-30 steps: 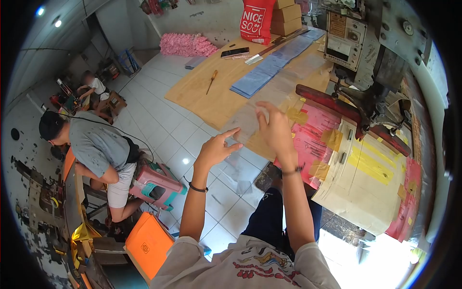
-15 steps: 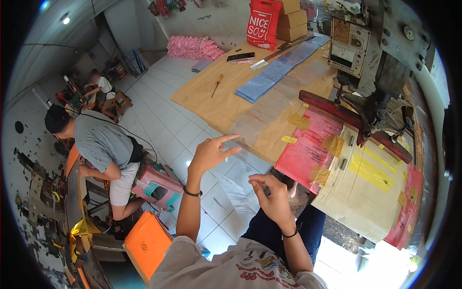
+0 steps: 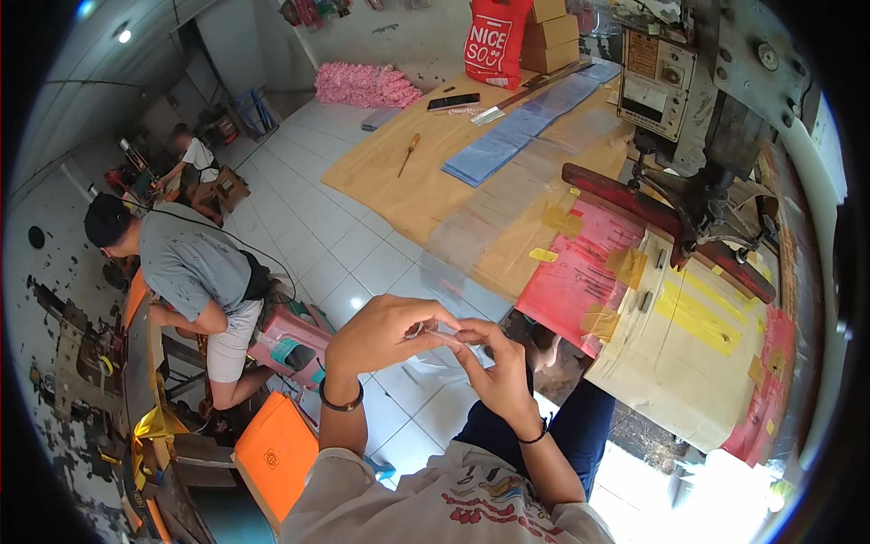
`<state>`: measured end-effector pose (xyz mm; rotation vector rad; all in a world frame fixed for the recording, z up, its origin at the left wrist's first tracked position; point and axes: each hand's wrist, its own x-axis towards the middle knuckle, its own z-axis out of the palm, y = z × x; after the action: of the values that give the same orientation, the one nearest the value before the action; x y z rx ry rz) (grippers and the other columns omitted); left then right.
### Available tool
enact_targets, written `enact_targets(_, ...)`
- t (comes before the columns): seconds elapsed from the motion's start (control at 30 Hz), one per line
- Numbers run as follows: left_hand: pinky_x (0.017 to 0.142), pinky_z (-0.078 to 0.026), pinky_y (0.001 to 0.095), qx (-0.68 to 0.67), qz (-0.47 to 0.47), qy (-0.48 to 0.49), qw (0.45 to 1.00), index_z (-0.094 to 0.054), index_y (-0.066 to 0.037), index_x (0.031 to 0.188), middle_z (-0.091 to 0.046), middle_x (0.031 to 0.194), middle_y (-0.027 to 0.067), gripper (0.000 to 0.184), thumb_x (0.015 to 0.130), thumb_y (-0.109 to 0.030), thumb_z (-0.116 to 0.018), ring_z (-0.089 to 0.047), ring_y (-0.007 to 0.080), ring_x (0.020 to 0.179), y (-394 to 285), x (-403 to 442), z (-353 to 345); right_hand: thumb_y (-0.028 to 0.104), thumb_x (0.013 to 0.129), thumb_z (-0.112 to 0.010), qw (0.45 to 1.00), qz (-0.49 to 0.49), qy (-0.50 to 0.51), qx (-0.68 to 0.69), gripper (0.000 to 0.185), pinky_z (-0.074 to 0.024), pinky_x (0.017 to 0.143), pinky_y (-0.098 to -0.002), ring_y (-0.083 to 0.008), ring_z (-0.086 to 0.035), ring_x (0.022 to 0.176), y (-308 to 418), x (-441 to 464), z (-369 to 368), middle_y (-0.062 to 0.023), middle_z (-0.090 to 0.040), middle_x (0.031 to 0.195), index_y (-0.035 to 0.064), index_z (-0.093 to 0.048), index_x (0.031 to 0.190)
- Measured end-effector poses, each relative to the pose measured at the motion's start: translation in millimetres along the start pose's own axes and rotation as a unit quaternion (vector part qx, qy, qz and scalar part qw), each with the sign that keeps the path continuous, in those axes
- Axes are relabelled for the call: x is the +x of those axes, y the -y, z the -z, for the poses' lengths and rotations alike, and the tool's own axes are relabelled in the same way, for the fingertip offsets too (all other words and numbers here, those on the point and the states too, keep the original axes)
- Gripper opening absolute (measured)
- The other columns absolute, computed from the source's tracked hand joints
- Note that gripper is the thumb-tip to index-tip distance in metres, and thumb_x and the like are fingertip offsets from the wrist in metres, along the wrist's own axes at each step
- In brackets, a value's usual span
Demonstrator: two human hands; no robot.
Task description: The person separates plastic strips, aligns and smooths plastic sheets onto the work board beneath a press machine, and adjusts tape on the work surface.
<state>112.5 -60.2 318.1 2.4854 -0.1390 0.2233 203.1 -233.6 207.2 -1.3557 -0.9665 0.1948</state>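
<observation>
My left hand (image 3: pixel 385 334) and my right hand (image 3: pixel 500 370) meet in front of my body, fingertips almost touching. Both are closed in a pinch on a piece of clear plastic film (image 3: pixel 444 336), which shows between the fingers. Below the hands the film is hard to tell from the white floor tiles. Just beyond them, a long clear plastic strip (image 3: pixel 471 231) lies over the brown-covered table (image 3: pixel 381 186) and droops past its near edge. Beside that strip is a stack of blue plastic sheets (image 3: pixel 507 145).
A press machine (image 3: pixel 725 172) with a red bar (image 3: pixel 625 204) stands right, above a taped cream board (image 3: pixel 689 363) and red sheet (image 3: pixel 580 281). A screwdriver (image 3: pixel 410 156) and phone (image 3: pixel 453 102) lie on the table. A co-worker (image 3: pixel 195 272) sits left, near an orange sheet (image 3: pixel 276 444).
My left hand has come down and toward my right hand, its stretched fingers closing into a pinch. My right hand has shifted slightly, and the film has been drawn up between both hands.
</observation>
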Motion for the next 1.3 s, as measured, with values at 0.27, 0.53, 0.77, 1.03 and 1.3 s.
enact_targets(0.27,0.050,-0.039,0.0303,0.048,-0.060,-0.213,0.974,-0.066,-0.004,0.078,-0.057,0.063,0.0042,0.016,0.090,-0.011,-0.074,-0.050,0.0172,0.052,-22,7,9,0.015,0.091,-0.080,0.999,0.004,0.008,0.047,0.022,-0.0536,0.059,-0.0271,-0.0136,-0.070,0.064,6,-5,-1,-0.0101,-0.076,0.085,0.0016,-0.071,0.106)
enact_targets(0.53,0.051,-0.024,0.0267,0.050,-0.067,-0.506,0.858,-0.048,-0.003,0.070,-0.038,0.060,-0.0041,0.034,0.096,-0.011,-0.067,-0.031,0.0053,0.057,-32,0,44,0.018,0.082,-0.089,0.998,-0.004,0.068,-0.002,0.026,-0.0425,0.049,-0.0238,-0.0074,-0.057,0.052,-7,-32,9,-0.0077,-0.075,0.076,0.0008,-0.070,0.083)
enact_targets(0.77,0.052,-0.019,0.0255,-0.071,-0.014,-0.620,0.781,-0.041,-0.011,0.068,-0.033,0.063,-0.0076,0.042,0.104,-0.019,-0.061,-0.026,0.0032,0.057,0,-21,77,0.020,0.081,-0.090,0.993,-0.071,0.086,-0.022,0.025,-0.0412,0.048,-0.0239,-0.0063,-0.056,0.052,-18,-79,65,-0.0034,-0.073,0.070,0.0034,-0.072,0.081)
enact_targets(1.03,0.046,-0.020,0.0251,-0.289,-0.003,-0.738,0.609,-0.044,-0.018,0.078,-0.028,0.062,-0.0084,0.038,0.103,-0.040,-0.062,-0.026,0.0055,0.051,47,-51,106,0.008,0.074,-0.092,0.984,-0.173,0.050,-0.019,0.020,-0.0496,0.057,-0.0249,-0.0111,-0.070,0.063,1,-169,173,-0.0079,-0.075,0.073,0.0002,-0.075,0.080)
enact_targets(1.3,0.048,-0.024,0.0266,-0.310,-0.137,-0.765,0.548,-0.048,-0.016,0.083,-0.036,0.064,-0.0050,0.031,0.106,-0.033,-0.058,-0.028,0.0085,0.053,37,-96,133,0.000,0.067,-0.086,0.875,-0.278,-0.137,-0.371,0.015,-0.0433,0.057,-0.0321,-0.0175,-0.061,0.066,28,-272,239,-0.0090,-0.067,0.072,0.0028,-0.077,0.079)
